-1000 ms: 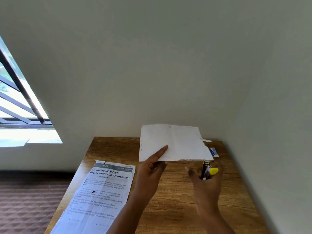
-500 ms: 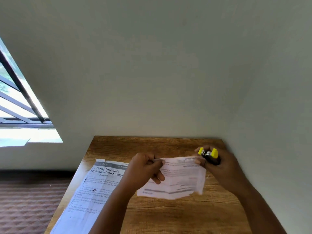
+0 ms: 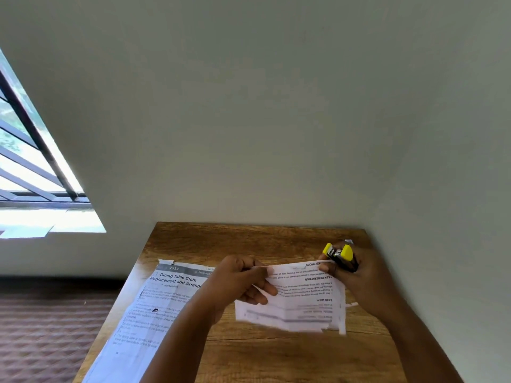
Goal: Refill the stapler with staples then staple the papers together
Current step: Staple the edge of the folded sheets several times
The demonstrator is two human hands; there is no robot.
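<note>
The left hand [image 3: 240,281] pinches the papers [image 3: 298,297] low in the frame. The right hand [image 3: 359,275], fingers wrapped tight, holds the stapler [image 3: 339,255] at their right corner.

**Table layout, head view**

Table [image 3: 276,355] stood against the far wall [image 3: 276,120]. Printed sheet [image 3: 154,305] lay on its left side. Right of it, folded papers [image 3: 301,299] were held above the top between left hand [image 3: 237,280] and right hand [image 3: 359,275]; stapler [image 3: 339,255] sat at their far right corner.
</note>
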